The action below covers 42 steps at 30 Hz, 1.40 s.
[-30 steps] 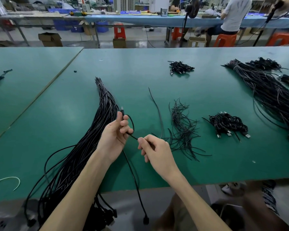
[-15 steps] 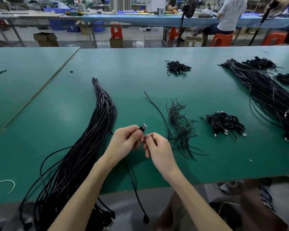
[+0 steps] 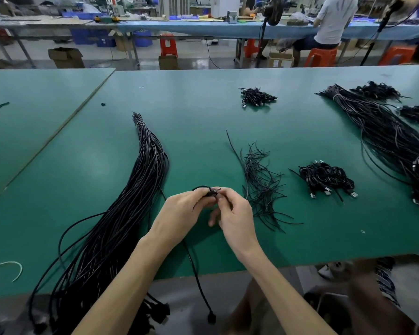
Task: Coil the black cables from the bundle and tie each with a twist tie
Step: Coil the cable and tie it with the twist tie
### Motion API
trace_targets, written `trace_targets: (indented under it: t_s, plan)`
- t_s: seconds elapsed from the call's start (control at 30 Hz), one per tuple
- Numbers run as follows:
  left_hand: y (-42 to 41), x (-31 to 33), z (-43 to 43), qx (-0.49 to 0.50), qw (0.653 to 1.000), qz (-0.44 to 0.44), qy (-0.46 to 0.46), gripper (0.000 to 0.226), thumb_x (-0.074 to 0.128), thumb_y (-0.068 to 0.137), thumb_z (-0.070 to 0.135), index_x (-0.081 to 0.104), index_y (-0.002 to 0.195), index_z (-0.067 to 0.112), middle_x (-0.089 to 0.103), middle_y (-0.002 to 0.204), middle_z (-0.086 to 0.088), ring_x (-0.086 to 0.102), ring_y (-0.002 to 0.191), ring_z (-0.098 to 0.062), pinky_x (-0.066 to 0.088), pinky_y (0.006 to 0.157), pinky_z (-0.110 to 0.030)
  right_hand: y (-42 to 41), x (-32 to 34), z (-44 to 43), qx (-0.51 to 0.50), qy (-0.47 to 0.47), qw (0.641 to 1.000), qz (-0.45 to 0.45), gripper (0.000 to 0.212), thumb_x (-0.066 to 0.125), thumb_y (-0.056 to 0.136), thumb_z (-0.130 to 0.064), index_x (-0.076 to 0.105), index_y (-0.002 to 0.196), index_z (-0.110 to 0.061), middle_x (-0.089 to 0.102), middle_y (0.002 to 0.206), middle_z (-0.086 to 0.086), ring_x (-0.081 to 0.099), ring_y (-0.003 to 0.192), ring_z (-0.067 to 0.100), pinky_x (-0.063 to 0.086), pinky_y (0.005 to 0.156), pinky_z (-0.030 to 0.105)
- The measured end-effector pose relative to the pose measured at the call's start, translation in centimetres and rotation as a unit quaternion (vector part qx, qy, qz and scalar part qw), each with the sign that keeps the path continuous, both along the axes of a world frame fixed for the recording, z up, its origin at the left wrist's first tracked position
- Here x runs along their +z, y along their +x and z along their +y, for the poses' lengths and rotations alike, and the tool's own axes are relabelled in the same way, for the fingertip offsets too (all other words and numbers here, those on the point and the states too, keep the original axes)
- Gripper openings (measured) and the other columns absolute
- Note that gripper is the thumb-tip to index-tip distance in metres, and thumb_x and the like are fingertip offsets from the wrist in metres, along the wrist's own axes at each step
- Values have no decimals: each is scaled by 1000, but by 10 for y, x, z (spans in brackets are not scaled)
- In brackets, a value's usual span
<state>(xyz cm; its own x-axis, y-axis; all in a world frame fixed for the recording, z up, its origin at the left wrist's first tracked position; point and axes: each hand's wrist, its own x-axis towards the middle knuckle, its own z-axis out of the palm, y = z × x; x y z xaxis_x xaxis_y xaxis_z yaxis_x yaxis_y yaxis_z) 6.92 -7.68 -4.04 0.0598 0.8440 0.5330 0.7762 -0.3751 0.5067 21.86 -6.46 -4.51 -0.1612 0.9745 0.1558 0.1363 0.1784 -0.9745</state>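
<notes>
**Work surface.** The table (image 3: 203, 105) has a green mat top. A second green table (image 3: 34, 105) butts against it on the left, with a narrow seam between them. The near edge of the table crosses the lower part of the view.

**Room.** Behind the table is a glossy floor with a cardboard box (image 3: 65, 56) and orange stools (image 3: 168, 45). A long blue bench (image 3: 203, 30) runs across the back, and a person (image 3: 334, 18) sits at it facing away. A fan (image 3: 272, 8) stands beside the bench.

**Writing.** Any print on the boxes and bins is too blurred to read.

**Task items.**
- The bundle (image 3: 131, 201) lies left of the hands. It is tied near its far tip and spills over the near edge.
- The twist ties (image 3: 259, 184) lie loose just right of the hands.
- A pile of coils (image 3: 324, 177) lies further right.
- A smaller pile (image 3: 257, 96) lies well beyond it.

**Hands.** The left hand (image 3: 179, 213) and right hand (image 3: 235, 218) meet above the table. Both sets of fingertips pinch one cable (image 3: 196, 274) at a small loop near its end. The remaining right fingers are loosely curled. The cable runs from under the left hand over the near edge, and its plug (image 3: 211, 319) hangs below.
</notes>
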Motion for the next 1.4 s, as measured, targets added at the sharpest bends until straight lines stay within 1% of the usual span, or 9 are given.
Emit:
trace_targets:
  t_s: [0.2, 0.5, 0.67, 0.73, 0.83, 0.97, 1.1, 1.23, 1.4]
  plan:
    - [3, 3, -3, -25, 999, 24, 25, 23, 59, 100, 27, 72, 109, 10, 76, 91, 4, 68, 80, -11, 53, 73, -25, 2, 5, -3, -36, 31, 999, -1, 28, 45, 108, -7, 70, 104, -21, 71, 80, -5, 62, 48, 20, 53, 53, 30]
    - [3, 7, -4, -21, 997, 65, 27, 34, 54, 103, 35, 73, 100, 7, 74, 86, 1, 68, 76, -19, 54, 68, -38, -4, 1, -4, -53, 69, 995, -44, 29, 39, 111, -12, 67, 107, -19, 61, 69, -3, 51, 36, 11, 42, 44, 17]
    - [1, 2, -3, -21, 999, 25, 12, 25, 53, 105, 26, 70, 112, 9, 75, 99, 3, 68, 89, -15, 53, 78, -31, -4, 0, -5, -29, 109, 991, -66, 31, 38, 112, -13, 64, 128, -14, 66, 83, -1, 63, 53, 15, 46, 60, 11]
    - [-3, 0, -1, -16, 1000, -10, -16, 22, 52, 107, 21, 66, 122, 12, 74, 106, 5, 68, 96, -9, 52, 83, -23, -6, 0, -6, -10, 115, 991, -64, 29, 39, 112, -15, 59, 132, -17, 67, 77, -7, 65, 53, 15, 45, 58, 12]
    - [-3, -1, 0, -26, 997, -45, -56, 31, 48, 107, 8, 58, 137, 12, 68, 118, 10, 64, 105, 5, 45, 89, -8, -7, 0, -6, 20, 95, 992, -75, 14, 41, 112, -20, 50, 121, -25, 70, 67, -4, 66, 51, 12, 42, 53, 13]
    - [-6, 1, 2, -20, 987, -140, -76, 24, 50, 108, 14, 66, 126, 12, 73, 110, 16, 70, 99, 0, 53, 86, -18, -7, 2, -7, 40, 100, 991, -78, 9, 45, 111, -22, 50, 104, -26, 73, 79, -3, 67, 50, 12, 38, 50, 12]
    - [-4, 6, 4, -44, 942, -311, -114, 23, 51, 106, 6, 72, 116, 8, 79, 103, 6, 73, 92, -5, 55, 83, -19, -7, 5, -8, 45, 128, 988, -71, 10, 49, 110, -22, 58, 106, -23, 71, 110, -13, 70, 54, 13, 52, 58, 19]
    - [-9, 6, 5, -93, 873, -451, -159, 27, 51, 107, 16, 69, 120, 0, 76, 117, -12, 71, 113, -28, 58, 91, -33, -9, 2, -9, 40, 134, 984, -108, 11, 51, 109, -24, 56, 100, -21, 70, 91, -5, 67, 54, 15, 58, 61, 38]
    - [-10, 5, 4, -148, 803, -546, -188, 35, 59, 102, 21, 65, 122, -7, 72, 121, -23, 68, 117, -38, 58, 91, -34, -12, -1, -10, 44, 137, 982, -124, 18, 55, 107, -22, 50, 89, -21, 63, 76, -5, 64, 50, 16, 55, 57, 38]
